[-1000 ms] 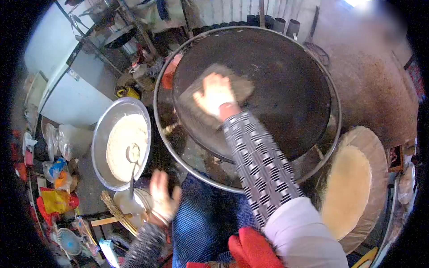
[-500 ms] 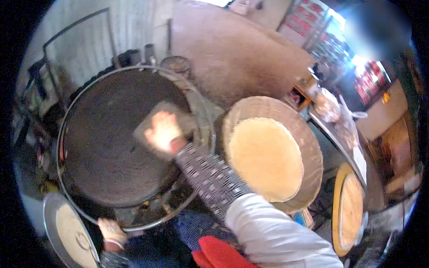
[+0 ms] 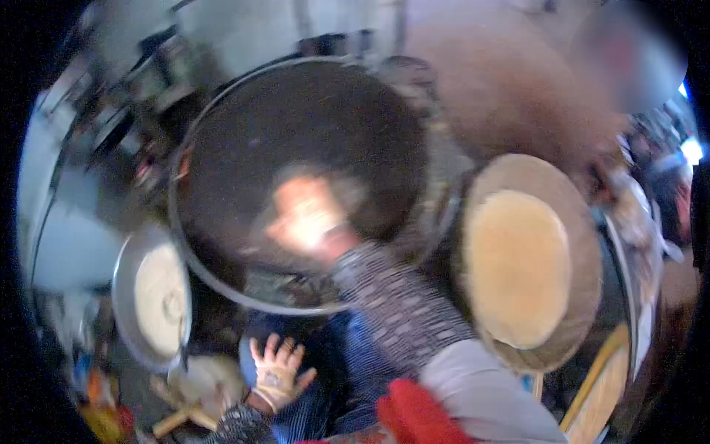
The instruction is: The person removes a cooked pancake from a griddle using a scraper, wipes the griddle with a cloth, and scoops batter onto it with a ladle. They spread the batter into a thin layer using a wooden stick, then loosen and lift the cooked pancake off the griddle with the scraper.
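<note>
Evidently, the right hand [image 3: 307, 214] lay over the dark round griddle [image 3: 296, 111], which filled the view from 10 to 12 o'clock. It was near the griddle's 6 o'clock edge, on a blurred greyish cloth [image 3: 347, 189] spread beneath it; its fingers were too smeared to tell whether they were apart or together. Toward 7 o'clock, the left hand [image 3: 277, 376] hovered or rested over the blue trousers [image 3: 333, 370], fingers spread well apart and holding nothing; whether it touched them could not be told. At 8 o'clock stood a metal basin [image 3: 126, 296] of pale batter [image 3: 157, 288], with a ladle [image 3: 183, 344] tilted in it. A pale pot [image 3: 211, 377] sat between the basin and the left hand. Just past 3 o'clock, a wide basket [image 3: 580, 281] held a golden, round flat sheet [image 3: 518, 266]. A yellow-rimmed board [image 3: 603, 392] showed at 4 o'clock, and red fabric [image 3: 418, 414] lay beside the right sleeve [image 3: 403, 307] near 5 o'clock.
</note>
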The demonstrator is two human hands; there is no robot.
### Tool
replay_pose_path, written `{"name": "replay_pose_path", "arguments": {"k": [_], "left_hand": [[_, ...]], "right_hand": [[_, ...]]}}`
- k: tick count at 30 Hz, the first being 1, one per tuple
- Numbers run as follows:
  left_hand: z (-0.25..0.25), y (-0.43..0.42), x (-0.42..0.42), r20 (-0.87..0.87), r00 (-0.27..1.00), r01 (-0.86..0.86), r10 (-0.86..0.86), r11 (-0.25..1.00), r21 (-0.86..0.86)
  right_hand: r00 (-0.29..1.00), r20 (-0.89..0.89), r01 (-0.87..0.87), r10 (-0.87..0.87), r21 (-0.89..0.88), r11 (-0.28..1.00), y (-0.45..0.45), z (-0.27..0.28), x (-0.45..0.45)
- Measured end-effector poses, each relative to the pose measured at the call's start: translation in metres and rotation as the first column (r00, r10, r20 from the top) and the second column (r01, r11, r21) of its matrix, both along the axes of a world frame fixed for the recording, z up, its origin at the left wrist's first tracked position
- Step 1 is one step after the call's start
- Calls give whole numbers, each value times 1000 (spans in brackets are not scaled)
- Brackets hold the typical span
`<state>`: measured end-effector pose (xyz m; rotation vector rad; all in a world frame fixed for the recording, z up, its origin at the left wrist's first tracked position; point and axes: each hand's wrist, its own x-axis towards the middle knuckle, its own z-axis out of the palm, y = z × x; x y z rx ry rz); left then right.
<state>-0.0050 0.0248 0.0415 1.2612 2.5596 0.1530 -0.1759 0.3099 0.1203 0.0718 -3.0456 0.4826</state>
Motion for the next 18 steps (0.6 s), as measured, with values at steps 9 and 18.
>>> {"name": "replay_pose_path", "arguments": {"k": [9,18], "left_hand": [[-22,-88,-9,17,912,-409,411,902,141],[-25,-59,-17,-2,941,-332,337,929,161]], "right_hand": [[693,-469,693,-548,221,686,213,-123,-114],[886,-348,-287,306,108,952,-126,-78,-114]]}}
